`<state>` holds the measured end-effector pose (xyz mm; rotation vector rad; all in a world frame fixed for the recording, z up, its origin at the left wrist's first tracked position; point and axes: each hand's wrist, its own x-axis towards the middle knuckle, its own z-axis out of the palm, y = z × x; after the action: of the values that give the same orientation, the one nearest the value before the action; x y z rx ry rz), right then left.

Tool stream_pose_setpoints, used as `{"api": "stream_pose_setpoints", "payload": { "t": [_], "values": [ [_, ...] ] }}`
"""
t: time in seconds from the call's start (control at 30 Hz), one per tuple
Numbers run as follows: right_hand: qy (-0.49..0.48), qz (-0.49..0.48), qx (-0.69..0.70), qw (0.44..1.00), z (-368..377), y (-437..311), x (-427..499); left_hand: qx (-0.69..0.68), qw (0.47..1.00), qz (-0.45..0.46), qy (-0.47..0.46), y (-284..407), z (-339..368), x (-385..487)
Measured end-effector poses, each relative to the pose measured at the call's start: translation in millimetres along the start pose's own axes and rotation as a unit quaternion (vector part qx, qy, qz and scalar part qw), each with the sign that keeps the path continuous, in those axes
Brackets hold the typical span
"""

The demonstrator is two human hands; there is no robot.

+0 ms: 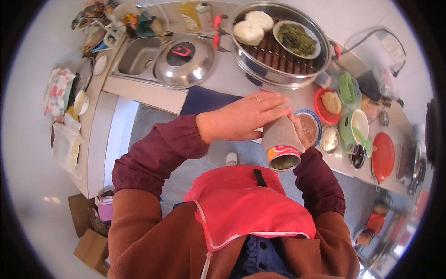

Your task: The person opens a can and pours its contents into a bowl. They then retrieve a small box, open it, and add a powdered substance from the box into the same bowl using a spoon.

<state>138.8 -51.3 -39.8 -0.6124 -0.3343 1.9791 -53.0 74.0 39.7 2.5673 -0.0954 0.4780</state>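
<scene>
An open metal can point(284, 158) with a red and yellow label is tipped so its open end faces me. A greyish-brown cloth point(281, 135) is wrapped around the rest of it. My right hand point(300, 130) grips the wrapped can from its right side, partly hidden behind it. My left hand point(244, 115), with a ring on one finger, lies with its fingers extended over the cloth at the can's far end. Just beyond my right hand stands a blue-rimmed bowl point(318, 129) with brownish contents. The can's inside looks greenish; what it holds is unclear.
A large steamer point(289, 78) with buns point(248, 33) and a plate of greens point(297, 39) stands at the back. Left of it are its lid point(190, 75) and a sink point(134, 61). On the right are a red bowl point(318, 108), a green pot point(345, 127) and a red oval lid point(383, 157).
</scene>
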Motion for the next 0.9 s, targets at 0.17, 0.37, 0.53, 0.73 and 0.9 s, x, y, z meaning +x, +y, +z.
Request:
{"api": "stream_pose_setpoints", "payload": {
  "t": [0.17, 0.37, 0.53, 0.73, 0.9],
  "values": [
    [0.011, -0.008, 0.083, 0.996, 21.2, 42.6, 40.9, 0.061, 0.996, -0.017, -0.055, 21.4, -20.8, -37.7],
    [-0.066, 0.062, 0.141, 0.986, 34.4, 72.0, 63.3, 0.041, 0.997, -0.054, -0.032, 51.3, -9.2, -54.3],
    [-0.104, 0.123, 0.178, 0.971, 33.8, 101.2, 77.6, 0.032, 0.994, -0.104, 0.013, 64.4, 11.7, -78.8],
    [-0.120, 0.210, 0.209, 0.947, 38.9, 144.2, 85.8, -0.012, 0.947, -0.314, 0.071, 95.0, -4.0, -122.0],
    [-0.087, 0.296, 0.101, 0.946, 39.2, 181.3, 125.6, -0.025, 0.885, -0.447, 0.123, 100.7, -30.2, -194.2]
  ]
}}
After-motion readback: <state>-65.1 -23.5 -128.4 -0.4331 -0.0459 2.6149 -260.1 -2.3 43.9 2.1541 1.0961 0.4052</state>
